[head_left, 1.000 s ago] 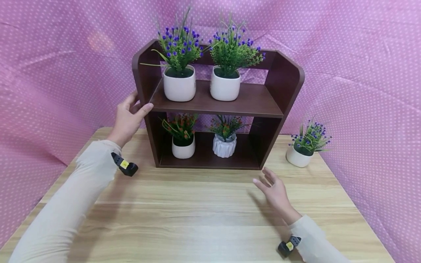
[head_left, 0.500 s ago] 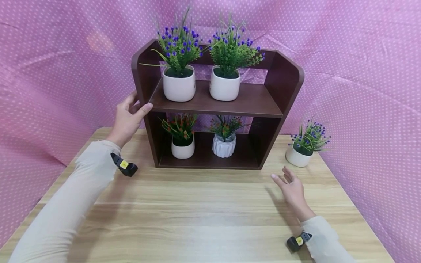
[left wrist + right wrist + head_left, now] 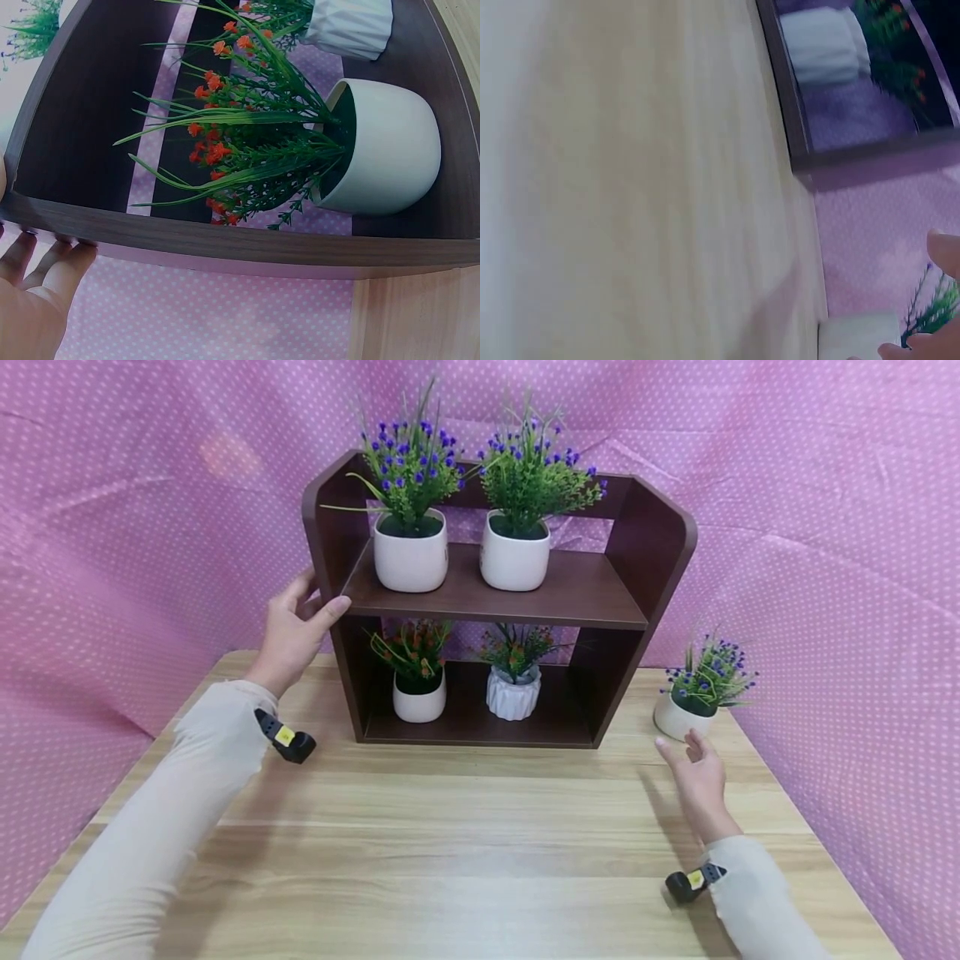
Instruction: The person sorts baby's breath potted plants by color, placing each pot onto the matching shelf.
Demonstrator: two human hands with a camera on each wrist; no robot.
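A dark brown two-tier wooden shelf (image 3: 495, 603) stands at the back of the table. My left hand (image 3: 292, 631) holds its left side panel, thumb on the front edge and fingers against the outer face, as the left wrist view also shows. At the right, a small white potted plant with purple flowers (image 3: 681, 720) sits on the tabletop. Just in front of that pot is my right hand (image 3: 701, 781), holding nothing, thumb and fingers spread apart toward it. In the right wrist view only the thumb (image 3: 946, 253) and some fingertips show, near the white pot.
Two white potted plants with purple flowers, one left (image 3: 410, 560) and one right (image 3: 514, 560), stand on the upper tier. Below are a white pot with orange-red flowers (image 3: 418, 703) and a ribbed white pot (image 3: 513, 695). Pink dotted cloth (image 3: 840, 527) surrounds the wood-grain table (image 3: 480, 843).
My right hand has moved rightward from near the shelf's lower right corner to the front of the potted plant on the table. The left hand has stayed on the shelf.
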